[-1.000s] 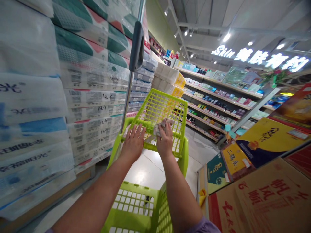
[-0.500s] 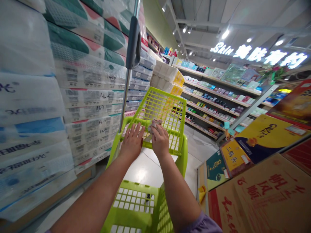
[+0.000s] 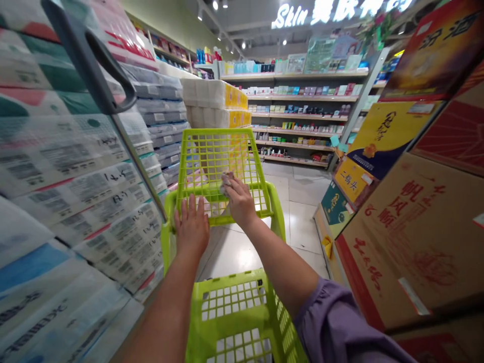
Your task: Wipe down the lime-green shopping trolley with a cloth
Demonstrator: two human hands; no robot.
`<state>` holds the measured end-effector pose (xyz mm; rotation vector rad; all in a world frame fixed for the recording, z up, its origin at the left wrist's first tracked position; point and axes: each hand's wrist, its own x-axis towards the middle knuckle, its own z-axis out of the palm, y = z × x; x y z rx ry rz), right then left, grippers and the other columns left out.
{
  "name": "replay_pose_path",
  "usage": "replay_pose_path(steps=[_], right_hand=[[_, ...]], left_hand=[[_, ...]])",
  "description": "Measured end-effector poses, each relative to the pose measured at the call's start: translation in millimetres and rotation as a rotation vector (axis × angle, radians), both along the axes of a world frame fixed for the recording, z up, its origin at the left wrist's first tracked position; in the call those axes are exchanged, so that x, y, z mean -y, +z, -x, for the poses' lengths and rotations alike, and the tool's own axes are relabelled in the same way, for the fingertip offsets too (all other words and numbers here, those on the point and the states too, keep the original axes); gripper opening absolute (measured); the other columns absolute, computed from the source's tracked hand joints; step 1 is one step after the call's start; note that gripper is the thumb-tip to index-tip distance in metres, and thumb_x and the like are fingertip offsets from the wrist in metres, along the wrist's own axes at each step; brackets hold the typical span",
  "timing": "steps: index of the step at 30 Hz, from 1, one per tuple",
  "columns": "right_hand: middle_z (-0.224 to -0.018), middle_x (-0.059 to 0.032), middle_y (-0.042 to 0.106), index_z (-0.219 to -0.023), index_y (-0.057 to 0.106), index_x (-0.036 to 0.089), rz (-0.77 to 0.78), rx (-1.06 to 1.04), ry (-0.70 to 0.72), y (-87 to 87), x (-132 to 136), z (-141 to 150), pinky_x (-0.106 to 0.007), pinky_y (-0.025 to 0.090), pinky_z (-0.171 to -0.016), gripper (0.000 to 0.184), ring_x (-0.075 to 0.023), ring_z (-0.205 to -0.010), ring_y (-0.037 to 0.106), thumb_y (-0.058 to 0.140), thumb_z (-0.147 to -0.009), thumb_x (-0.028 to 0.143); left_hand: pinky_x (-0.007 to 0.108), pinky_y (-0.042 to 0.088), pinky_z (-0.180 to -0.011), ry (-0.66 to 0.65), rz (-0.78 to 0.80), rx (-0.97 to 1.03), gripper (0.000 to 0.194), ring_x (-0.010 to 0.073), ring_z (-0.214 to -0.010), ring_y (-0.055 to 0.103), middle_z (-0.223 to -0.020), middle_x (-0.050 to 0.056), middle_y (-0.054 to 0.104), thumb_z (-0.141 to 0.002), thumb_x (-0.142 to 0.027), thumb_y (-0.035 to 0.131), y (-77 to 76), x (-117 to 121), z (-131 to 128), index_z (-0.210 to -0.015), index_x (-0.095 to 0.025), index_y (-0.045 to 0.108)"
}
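A lime-green plastic shopping basket cart (image 3: 230,278) stands before me, its grid panel (image 3: 223,138) tilted up at the far end. My left hand (image 3: 192,227) lies flat with fingers spread at the panel's lower left edge, holding nothing. Pressed to the lower middle of the grid, my right hand (image 3: 242,201) grips a crumpled greyish-pink cloth (image 3: 227,184), part of it hidden under the fingers. A grey pull handle (image 3: 88,60) on a metal rod (image 3: 139,166) leans out to the left of the basket.
Stacked tissue packs (image 3: 94,186) rise close on the left, with yellow-and-white paper rolls (image 3: 212,96) beyond. Cardboard liquor boxes (image 3: 416,227) line the right side. Shelves of small packaged goods (image 3: 302,106) stand ahead across a tiled floor (image 3: 298,212).
My view has turned and levelled, so the pull handle now appears farther left and larger. The cloth and my right hand have shifted slightly up the grid; my left hand stays at its edge.
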<state>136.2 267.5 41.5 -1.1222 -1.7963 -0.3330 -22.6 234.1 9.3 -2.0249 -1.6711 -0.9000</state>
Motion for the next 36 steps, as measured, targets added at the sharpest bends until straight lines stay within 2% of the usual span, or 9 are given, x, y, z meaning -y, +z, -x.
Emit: replay_pose_path(steps=[4,8,14,19,24,29,34,36], right_hand=[[-0.133,-0.0030,0.057,-0.129,0.057,0.024,-0.012,0.093,0.110,-1.3,0.9,1.4,-0.033,0.034,-0.112,0.044,-0.0162,-0.133,0.040,0.046,-0.090,0.009],[-0.138,-0.0036,0.053,-0.129,0.058,0.023,-0.019,-0.040,0.007,-1.7,-2.7,-3.7,-0.037,0.033,-0.113,0.045,-0.0188,-0.134,0.039,0.044,-0.089,0.008],[-0.134,-0.0033,0.057,-0.124,0.062,0.022,-0.025,0.081,0.112,-1.3,-2.4,-1.5,-0.036,0.035,-0.111,0.040,-0.0181,-0.132,0.041,0.041,-0.092,0.010],[-0.134,-0.0052,0.056,-0.123,0.062,0.020,-0.030,-0.049,0.007,-0.2,-1.7,-3.0,-0.037,0.034,-0.112,0.040,-0.0190,-0.132,0.041,0.041,-0.091,0.010],[-0.132,-0.0040,0.058,-0.123,0.063,0.022,-0.001,0.098,0.144,-1.4,-0.4,1.4,-0.037,0.035,-0.111,0.040,-0.0190,-0.130,0.043,0.045,-0.089,0.009],[-0.135,-0.0056,0.055,-0.124,0.062,0.019,0.025,0.003,0.016,1.4,1.8,-0.2,-0.037,0.033,-0.112,0.040,-0.0203,-0.132,0.040,0.042,-0.090,0.010],[-0.133,-0.0039,0.057,-0.128,0.059,0.021,0.033,0.155,0.154,2.7,6.2,6.2,-0.033,0.033,-0.111,0.041,-0.0180,-0.131,0.041,0.042,-0.091,0.013],[-0.134,-0.0031,0.056,-0.129,0.058,0.021,0.052,0.143,0.116,3.9,7.1,5.9,-0.034,0.032,-0.111,0.042,-0.0186,-0.131,0.042,0.041,-0.092,0.012]], left_hand=[[0.057,0.022,-0.112,-0.005,-0.007,-0.003,0.056,0.0311,-0.143,0.020,-0.154,0.013,0.027,-0.093,-0.027,0.034,0.1,0.2,-0.3,-0.148,-0.018,0.025],[0.058,0.023,-0.112,-0.004,-0.017,-0.016,0.056,0.0319,-0.142,0.021,-0.154,0.014,0.027,-0.094,-0.027,0.033,0.0,0.1,-0.1,-0.148,-0.018,0.025],[0.058,0.023,-0.111,0.005,-0.006,-0.022,0.055,0.0325,-0.142,0.022,-0.153,0.014,0.028,-0.094,-0.027,0.033,0.2,-0.1,0.4,-0.147,-0.017,0.027],[0.058,0.023,-0.111,0.006,-0.003,-0.021,0.055,0.0330,-0.142,0.022,-0.153,0.014,0.028,-0.094,-0.026,0.032,0.5,0.6,-0.4,-0.148,-0.017,0.026],[0.057,0.023,-0.112,0.009,0.005,-0.014,0.055,0.0318,-0.142,0.022,-0.153,0.013,0.028,-0.094,-0.027,0.033,2.5,1.5,-0.8,-0.147,-0.018,0.027],[0.054,0.020,-0.114,0.053,0.070,-0.024,0.052,0.0310,-0.143,0.020,-0.154,0.014,0.027,-0.093,-0.026,0.033,6.7,3.5,-2.7,-0.144,-0.014,0.035],[0.053,0.019,-0.114,0.050,0.053,-0.024,0.051,0.0314,-0.142,0.021,-0.154,0.013,0.027,-0.095,-0.028,0.032,5.8,3.1,-2.5,-0.144,-0.015,0.035],[0.054,0.020,-0.114,0.047,0.053,-0.019,0.051,0.0320,-0.142,0.022,-0.154,0.014,0.027,-0.094,-0.027,0.032,5.7,3.0,-2.1,-0.144,-0.014,0.036]])
